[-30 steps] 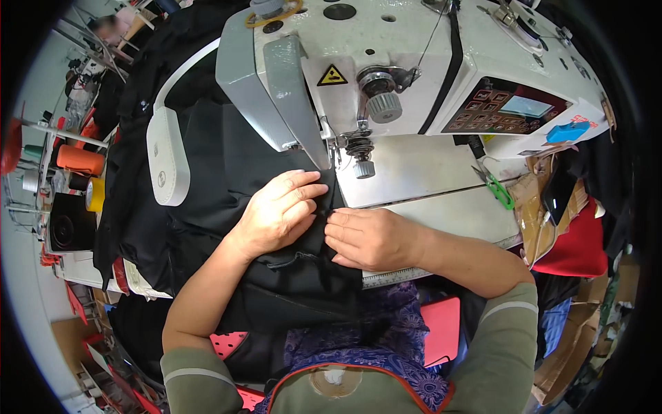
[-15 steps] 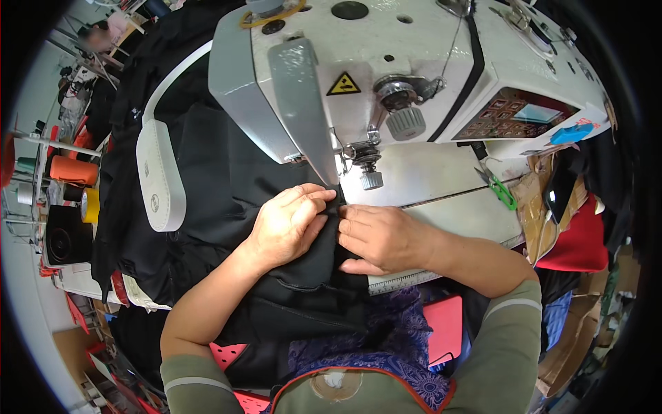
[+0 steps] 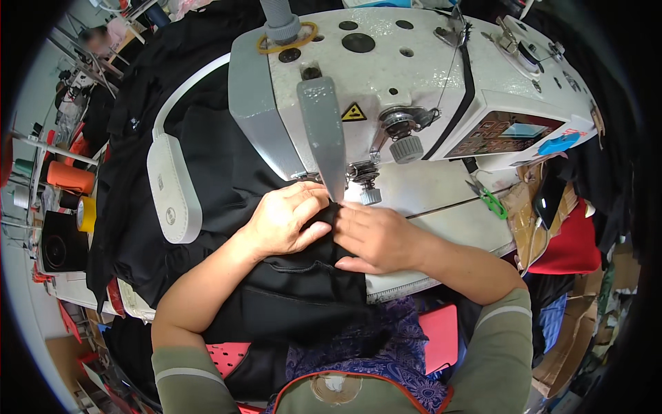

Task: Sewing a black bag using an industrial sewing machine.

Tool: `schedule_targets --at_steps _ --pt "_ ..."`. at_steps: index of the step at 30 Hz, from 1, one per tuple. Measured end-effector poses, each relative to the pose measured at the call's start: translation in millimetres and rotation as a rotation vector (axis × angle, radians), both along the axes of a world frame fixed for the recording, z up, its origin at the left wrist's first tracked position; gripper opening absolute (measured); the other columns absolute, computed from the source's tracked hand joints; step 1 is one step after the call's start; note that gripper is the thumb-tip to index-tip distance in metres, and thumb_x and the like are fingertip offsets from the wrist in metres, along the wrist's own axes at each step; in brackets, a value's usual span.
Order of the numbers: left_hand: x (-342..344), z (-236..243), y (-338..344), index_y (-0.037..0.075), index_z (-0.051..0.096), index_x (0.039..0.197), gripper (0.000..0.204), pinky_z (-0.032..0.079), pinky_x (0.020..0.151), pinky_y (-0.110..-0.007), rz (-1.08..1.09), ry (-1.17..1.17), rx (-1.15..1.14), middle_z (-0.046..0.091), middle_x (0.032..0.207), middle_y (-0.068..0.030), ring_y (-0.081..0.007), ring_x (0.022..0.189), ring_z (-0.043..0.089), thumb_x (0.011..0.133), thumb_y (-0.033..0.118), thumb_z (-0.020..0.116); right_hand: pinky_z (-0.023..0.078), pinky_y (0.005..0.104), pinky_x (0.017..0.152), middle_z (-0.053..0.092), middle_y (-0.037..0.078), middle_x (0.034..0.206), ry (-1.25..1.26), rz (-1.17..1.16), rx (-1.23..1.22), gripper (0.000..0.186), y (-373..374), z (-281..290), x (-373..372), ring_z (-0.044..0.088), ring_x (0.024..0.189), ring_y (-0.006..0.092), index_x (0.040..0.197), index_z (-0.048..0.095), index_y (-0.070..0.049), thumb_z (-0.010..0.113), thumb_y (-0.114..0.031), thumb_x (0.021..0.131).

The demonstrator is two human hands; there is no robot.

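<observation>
A white sewing machine (image 3: 365, 62) stands over black fabric (image 3: 241, 152). My left hand (image 3: 286, 217) rests on the fabric just below the needle area, fingers lying on the cloth and thumb apart; some fingertips are hidden by the grey front bar (image 3: 321, 127). Beside it, my right hand (image 3: 376, 238) has curled fingers on the fabric's edge at the pale bed plate (image 3: 420, 186), its fingertips meeting the cloth below the bar. A white lamp head (image 3: 172, 193) sits left of my hands.
Green-handled scissors (image 3: 493, 203), a black phone (image 3: 552, 193) on brown paper and red fabric (image 3: 572, 241) lie at the right. Left are an orange spool (image 3: 69, 181), yellow tape (image 3: 86, 214) and a black fan or speaker (image 3: 58, 241). Another person (image 3: 100, 38) is at the upper left.
The whole view has shifted, with the machine sitting lower in it. Both hands have edged slightly forward with the fabric toward the needle, and my left thumb has spread away from its fingers.
</observation>
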State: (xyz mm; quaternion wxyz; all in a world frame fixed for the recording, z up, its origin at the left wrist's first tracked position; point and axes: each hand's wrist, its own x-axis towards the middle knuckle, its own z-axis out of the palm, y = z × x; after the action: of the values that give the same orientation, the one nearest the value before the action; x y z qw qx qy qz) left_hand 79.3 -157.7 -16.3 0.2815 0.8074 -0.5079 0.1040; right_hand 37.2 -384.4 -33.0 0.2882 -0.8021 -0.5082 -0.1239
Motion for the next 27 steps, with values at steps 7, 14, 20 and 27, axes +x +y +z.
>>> schedule_targets --at_steps 7,14,20,27 --pt "-28 17 13 0.005 0.067 0.091 0.034 0.05 0.069 -0.034 -0.013 -0.252 0.082 0.06 0.089 -0.0059 -0.0228 0.079 0.06 0.068 0.026 0.08 0.052 0.0351 0.089 0.065 0.013 0.097 -0.218 0.058 -0.008 0.03 0 -2 -12 0.062 0.096 0.0262 0.088 0.065 0.002 0.072 -0.023 0.073" --pt "-86 38 7 0.0 0.065 0.108 0.051 0.051 0.087 -0.04 0.445 0.252 0.275 0.065 0.103 -0.0108 -0.0312 0.101 0.06 0.062 0.013 0.083 0.05 0.0341 0.086 0.058 0.01 0.092 -0.162 0.01 -0.067 0.031 5 2 -14 0.057 0.094 0.0253 0.092 0.062 0.002 0.07 -0.021 0.073" --pt "-64 34 8 0.0 0.064 0.091 0.023 0.054 0.077 -0.037 0.335 -0.129 0.193 0.066 0.099 -0.0107 -0.032 0.09 0.063 0.07 -0.001 0.073 0.046 0.0398 0.098 0.06 0.016 0.109 -0.064 -0.052 -0.067 0.036 8 3 -19 0.057 0.106 0.0303 0.103 0.062 0.003 0.067 -0.02 0.076" --pt "-62 0 -10 -0.002 0.059 0.094 0.019 0.053 0.065 -0.037 0.487 0.048 -0.129 0.067 0.087 -0.0154 -0.0317 0.072 0.065 0.076 -0.008 0.063 0.043 0.0449 0.103 0.062 0.023 0.115 -0.134 -0.07 -0.13 0.035 8 1 -19 0.059 0.113 0.035 0.105 0.063 0.006 0.058 -0.015 0.077"
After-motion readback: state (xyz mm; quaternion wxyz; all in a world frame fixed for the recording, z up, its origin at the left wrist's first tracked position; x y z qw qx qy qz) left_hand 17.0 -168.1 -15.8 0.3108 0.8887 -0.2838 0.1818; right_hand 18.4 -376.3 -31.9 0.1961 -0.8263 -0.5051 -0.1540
